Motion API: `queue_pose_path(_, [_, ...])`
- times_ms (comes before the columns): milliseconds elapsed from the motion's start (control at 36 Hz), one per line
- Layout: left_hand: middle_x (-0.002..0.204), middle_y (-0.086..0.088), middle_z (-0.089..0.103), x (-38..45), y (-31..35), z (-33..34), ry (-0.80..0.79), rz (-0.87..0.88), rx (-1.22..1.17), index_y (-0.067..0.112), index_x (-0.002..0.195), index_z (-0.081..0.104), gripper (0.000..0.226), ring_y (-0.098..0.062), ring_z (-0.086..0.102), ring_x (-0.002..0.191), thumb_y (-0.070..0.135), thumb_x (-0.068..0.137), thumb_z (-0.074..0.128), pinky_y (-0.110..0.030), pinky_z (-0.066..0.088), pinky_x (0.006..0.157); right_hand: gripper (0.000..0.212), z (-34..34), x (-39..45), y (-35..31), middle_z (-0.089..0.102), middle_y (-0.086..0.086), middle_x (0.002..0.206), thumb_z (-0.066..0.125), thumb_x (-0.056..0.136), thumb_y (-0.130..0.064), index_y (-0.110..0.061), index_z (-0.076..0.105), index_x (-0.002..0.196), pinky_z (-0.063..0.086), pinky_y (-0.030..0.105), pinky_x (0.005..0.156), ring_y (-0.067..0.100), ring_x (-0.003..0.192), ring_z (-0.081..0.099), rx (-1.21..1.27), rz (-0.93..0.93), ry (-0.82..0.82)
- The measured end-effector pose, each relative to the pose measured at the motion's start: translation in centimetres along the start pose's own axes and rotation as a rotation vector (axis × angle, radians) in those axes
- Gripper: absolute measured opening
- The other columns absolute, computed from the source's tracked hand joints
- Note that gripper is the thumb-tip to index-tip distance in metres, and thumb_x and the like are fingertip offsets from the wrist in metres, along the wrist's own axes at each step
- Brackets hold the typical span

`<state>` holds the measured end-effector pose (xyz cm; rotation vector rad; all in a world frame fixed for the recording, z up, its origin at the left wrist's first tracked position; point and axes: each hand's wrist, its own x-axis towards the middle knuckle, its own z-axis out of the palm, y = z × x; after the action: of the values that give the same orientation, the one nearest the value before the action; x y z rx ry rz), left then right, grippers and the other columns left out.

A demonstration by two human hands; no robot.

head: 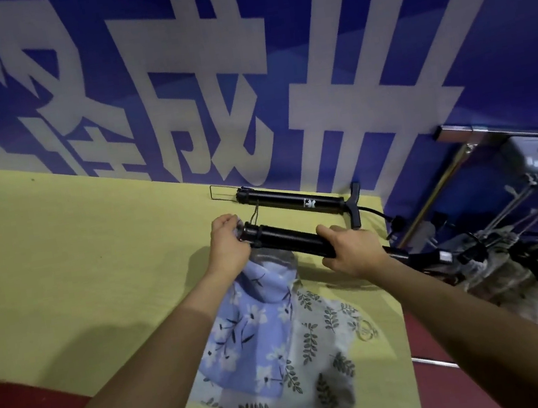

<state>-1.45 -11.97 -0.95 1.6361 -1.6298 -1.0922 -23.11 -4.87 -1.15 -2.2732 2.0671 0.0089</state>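
A black air pump [286, 237] is held level above the yellow table [61, 260]. My right hand [351, 249] grips its barrel near the handle end. My left hand [228, 244] holds a blue flowered cloth [243, 325] bunched against the pump's base end. The cloth hangs from that hand down onto the table. Part of it is grey with a leaf print [318, 345]. A second black pump [294, 200] lies on the table behind, close to the wall.
A blue banner with large white characters [241, 69] covers the wall behind the table. To the right, past the table's edge, several more pumps [523, 230] lie in a heap on sacking on the floor. A metal rail [507, 135] runs above them.
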Motion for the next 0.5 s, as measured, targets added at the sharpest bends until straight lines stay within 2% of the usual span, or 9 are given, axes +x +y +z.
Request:
queue_pose_path(56, [0.143, -0.010, 0.029, -0.6, 0.0, 0.2, -0.030, 0.037, 0.017, -0.005, 0.138, 0.037, 0.056, -0.023, 0.037, 0.131, -0.019, 0.085, 0.045, 0.001, 0.022, 0.083, 0.041, 0.0, -0.2, 0.0, 0.059, 0.003, 0.107, 0.054, 0.086, -0.037, -0.023, 0.040, 0.122, 0.044, 0.032, 0.068, 0.029, 0.092, 0.060, -0.072, -0.025, -0.027])
queue_pose_path(139, [0.138, -0.005, 0.030, -1.4, 0.0, 0.3, -0.080, 0.055, 0.054, -0.002, 0.140, 0.033, 0.057, -0.019, 0.040, 0.122, -0.018, 0.086, 0.043, -0.002, 0.033, 0.078, 0.042, -0.2, -0.1, -0.2, 0.058, 0.004, 0.109, 0.056, 0.085, -0.033, -0.022, 0.042, 0.123, 0.042, 0.036, 0.081, 0.028, 0.100, 0.058, -0.192, -0.074, -0.004])
queue_pose_path(222, [0.147, -0.005, 0.025, -2.2, 0.3, 0.3, -0.093, 0.098, 0.125, 0.001, 0.143, 0.030, 0.061, -0.022, 0.038, 0.130, -0.014, 0.087, 0.046, -0.020, 0.038, 0.092, 0.043, -0.8, 0.0, -0.7, 0.062, 0.003, 0.085, 0.077, 0.065, -0.030, -0.021, 0.057, 0.102, 0.042, 0.037, 0.073, 0.027, 0.076, 0.062, -0.363, -0.124, 0.108])
queue_pose_path(250, [0.149, -0.006, 0.024, -2.4, 0.5, 0.2, -0.091, 0.108, 0.123, 0.001, 0.143, 0.030, 0.061, -0.022, 0.037, 0.131, -0.014, 0.087, 0.047, -0.022, 0.038, 0.094, 0.043, -1.1, 0.1, -0.9, 0.062, 0.002, 0.076, 0.081, 0.057, -0.027, -0.020, 0.059, 0.093, 0.041, 0.036, 0.069, 0.027, 0.067, 0.061, -0.385, -0.131, 0.155])
queue_pose_path(306, [0.149, -0.006, 0.023, -2.6, 0.8, 0.0, -0.084, 0.121, 0.104, 0.001, 0.144, 0.029, 0.061, -0.022, 0.038, 0.130, -0.014, 0.087, 0.046, -0.023, 0.039, 0.094, 0.040, -1.5, 0.1, -1.0, 0.060, 0.003, 0.074, 0.081, 0.055, -0.018, -0.020, 0.060, 0.089, 0.034, 0.038, 0.072, 0.027, 0.064, 0.059, -0.399, -0.169, 0.252])
queue_pose_path(361, [0.149, -0.005, 0.023, -2.8, 1.2, -0.5, -0.063, 0.134, 0.086, 0.003, 0.144, 0.029, 0.060, -0.020, 0.040, 0.127, -0.012, 0.088, 0.046, -0.020, 0.038, 0.091, 0.038, -2.2, 0.1, -1.3, 0.060, 0.003, 0.078, 0.078, 0.059, -0.011, -0.020, 0.059, 0.090, 0.028, 0.038, 0.075, 0.028, 0.069, 0.059, -0.416, -0.200, 0.325])
queue_pose_path(417, [0.144, -0.004, 0.027, -2.9, 1.8, -0.8, -0.067, 0.161, 0.027, 0.005, 0.139, 0.035, 0.054, -0.013, 0.044, 0.115, -0.013, 0.089, 0.044, -0.010, 0.036, 0.083, 0.036, -2.8, 0.1, -1.6, 0.061, 0.004, 0.081, 0.077, 0.061, -0.009, -0.019, 0.059, 0.091, 0.028, 0.037, 0.078, 0.027, 0.074, 0.060, -0.417, -0.217, 0.376])
queue_pose_path(472, [0.129, -0.004, 0.033, -3.0, 2.2, -0.9, -0.083, 0.198, -0.024, 0.011, 0.124, 0.040, 0.043, -0.007, 0.046, 0.100, -0.014, 0.090, 0.043, 0.001, 0.036, 0.072, 0.035, -3.3, 0.1, -1.9, 0.061, 0.004, 0.084, 0.077, 0.063, -0.010, -0.019, 0.060, 0.092, 0.028, 0.038, 0.080, 0.028, 0.077, 0.061, -0.415, -0.236, 0.404])
queue_pose_path(500, [0.125, -0.005, 0.034, -3.0, 2.4, -0.8, -0.084, 0.215, -0.019, 0.011, 0.119, 0.041, 0.039, -0.008, 0.044, 0.101, -0.014, 0.089, 0.044, 0.004, 0.034, 0.072, 0.036, -3.5, 0.2, -2.1, 0.061, 0.005, 0.084, 0.078, 0.062, -0.009, -0.018, 0.061, 0.092, 0.028, 0.038, 0.081, 0.028, 0.077, 0.061, -0.418, -0.249, 0.422])
